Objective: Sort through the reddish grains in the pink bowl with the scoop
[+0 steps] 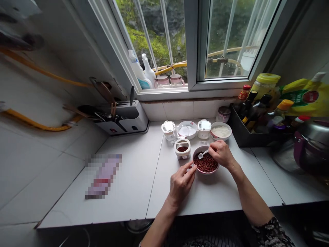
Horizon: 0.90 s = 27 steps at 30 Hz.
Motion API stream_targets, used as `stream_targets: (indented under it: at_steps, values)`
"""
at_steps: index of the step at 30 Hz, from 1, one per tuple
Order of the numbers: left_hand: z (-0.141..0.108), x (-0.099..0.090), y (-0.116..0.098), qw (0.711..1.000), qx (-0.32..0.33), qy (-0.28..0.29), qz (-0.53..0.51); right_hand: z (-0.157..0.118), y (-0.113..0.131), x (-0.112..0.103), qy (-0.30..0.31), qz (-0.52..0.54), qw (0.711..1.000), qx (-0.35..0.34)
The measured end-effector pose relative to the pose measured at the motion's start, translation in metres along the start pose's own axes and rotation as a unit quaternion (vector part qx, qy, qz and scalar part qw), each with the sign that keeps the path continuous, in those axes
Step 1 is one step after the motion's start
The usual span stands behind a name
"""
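A bowl [206, 173] with a pinkish rim sits on the counter, filled with small dark red grains that look like Sichuan peppercorns [207, 164]. My right hand [221, 154] pinches the handle of a small white spoon [201, 155], whose scoop is over the grains. At the bowl's left edge, the fingers and thumb of my left hand [182, 181] grip the rim. Just left of the bowl stands a seasoning jar [182, 155] with its lid raised and the same red grains inside.
Behind are two lidded jars [168, 132] [204, 130], a white oval dish [189, 132] and a bowl of white powder or grains [221, 132]. A black bottle box [244, 135] and metal pot [308, 147] stand right. A utensil holder [128, 118] and blurred packet [104, 176] are left.
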<state>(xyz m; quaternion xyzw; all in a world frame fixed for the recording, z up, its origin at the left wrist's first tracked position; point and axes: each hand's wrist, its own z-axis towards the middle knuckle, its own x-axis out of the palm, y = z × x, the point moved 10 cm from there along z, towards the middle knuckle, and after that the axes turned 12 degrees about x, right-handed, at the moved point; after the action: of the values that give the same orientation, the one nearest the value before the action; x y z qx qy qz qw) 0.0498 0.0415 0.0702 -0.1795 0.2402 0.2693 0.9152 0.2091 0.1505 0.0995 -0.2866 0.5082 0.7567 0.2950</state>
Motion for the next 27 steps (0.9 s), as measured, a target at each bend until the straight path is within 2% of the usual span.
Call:
stream_targets:
  at_steps: [5,12,27]
  values:
    - [0.0,0.0,0.0,1.0,0.0,0.0,-0.004,-0.003,0.008,0.012,0.029,-0.004,1.0,-0.007]
    - [0.0,0.001,0.0,1.0,-0.001,0.004,-0.003,0.001,-0.002,-0.002,0.01,0.022,1.0,0.016]
    - [0.003,-0.002,-0.001,1.0,0.002,0.001,0.004,0.003,-0.003,-0.003,0.017,0.053,0.998,0.026]
